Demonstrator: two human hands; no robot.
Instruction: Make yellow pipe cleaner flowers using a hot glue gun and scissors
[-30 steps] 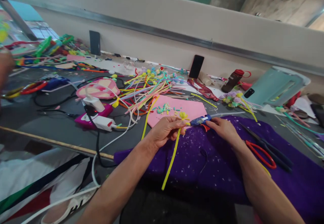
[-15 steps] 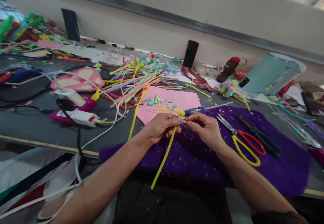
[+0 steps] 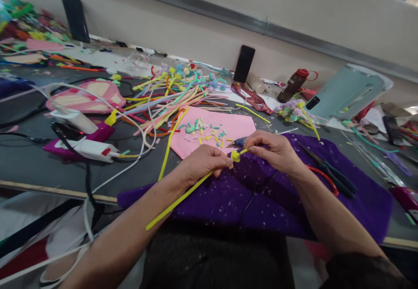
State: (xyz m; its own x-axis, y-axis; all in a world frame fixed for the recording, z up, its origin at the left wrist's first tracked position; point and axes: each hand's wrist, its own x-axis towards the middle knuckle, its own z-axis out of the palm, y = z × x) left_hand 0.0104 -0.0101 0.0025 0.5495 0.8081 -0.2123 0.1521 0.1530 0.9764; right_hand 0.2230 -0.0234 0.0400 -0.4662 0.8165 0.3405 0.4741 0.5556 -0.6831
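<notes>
Between finger and thumb, my left hand [image 3: 210, 162] pinches a yellow pipe cleaner [image 3: 178, 203], its long tail slanting down across my left forearm. A small bunched yellow bloom [image 3: 235, 156] sits at the pinch, between both hands. My right hand [image 3: 272, 149] grips a short yellow end that sticks out to the right of the bloom. Below them lies a purple cloth [image 3: 215, 202] sprinkled with tiny scraps. Just behind is a pink sheet [image 3: 238, 126] with cut yellow and teal bits. A blue pen-like tool [image 3: 240, 142] lies beside my right fingertips.
Red-handled scissors [image 3: 328, 179], mostly hidden by my right forearm, and dark-handled pliers [image 3: 339, 178] lie on the cloth. A pile of coloured pipe cleaners [image 3: 183, 93] lies behind. White cables and a magenta power strip [image 3: 104, 131] are at left. A bottle [image 3: 294, 86] stands at back right.
My hands have moved apart, drawing the short yellow end out to the right. The long tail has swung leftward over my left forearm. The view has shifted slightly; my right arm now covers the scissors more.
</notes>
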